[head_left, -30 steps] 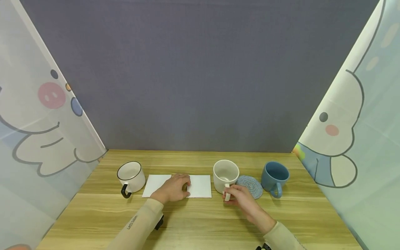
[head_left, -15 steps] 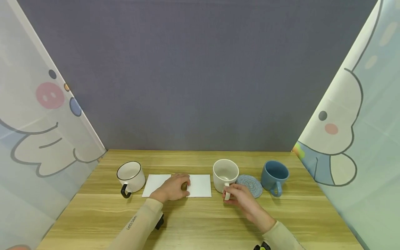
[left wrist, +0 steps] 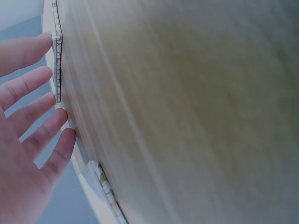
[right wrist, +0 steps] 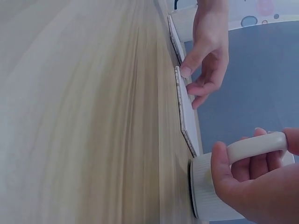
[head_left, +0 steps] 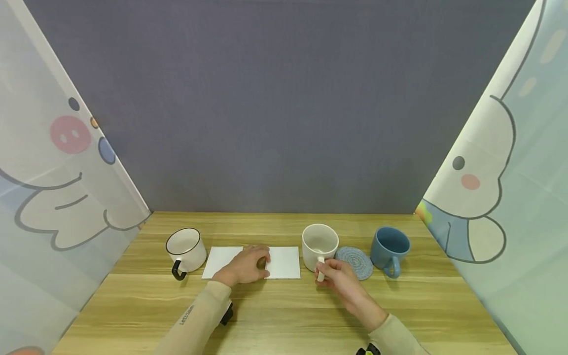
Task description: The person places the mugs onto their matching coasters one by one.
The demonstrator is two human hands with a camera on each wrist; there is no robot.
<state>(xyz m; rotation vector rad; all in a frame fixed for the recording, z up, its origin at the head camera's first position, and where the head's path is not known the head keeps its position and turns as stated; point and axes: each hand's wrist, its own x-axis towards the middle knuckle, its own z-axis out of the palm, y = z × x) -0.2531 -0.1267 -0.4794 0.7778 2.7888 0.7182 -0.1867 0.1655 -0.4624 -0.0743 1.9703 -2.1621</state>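
Head view: white mug (head_left: 320, 244) handle in right hand (head_left: 339, 278).

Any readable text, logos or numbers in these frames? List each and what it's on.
"Let's Slim": small dark print running along the left sleeve in the head view, tiny, so the reading is uncertain.
White mug, black-rimmed mug, blue mug, white tiles: no text visible.
Side curtains: cartoon drawings only, no words.
Wrist views: nothing to read.
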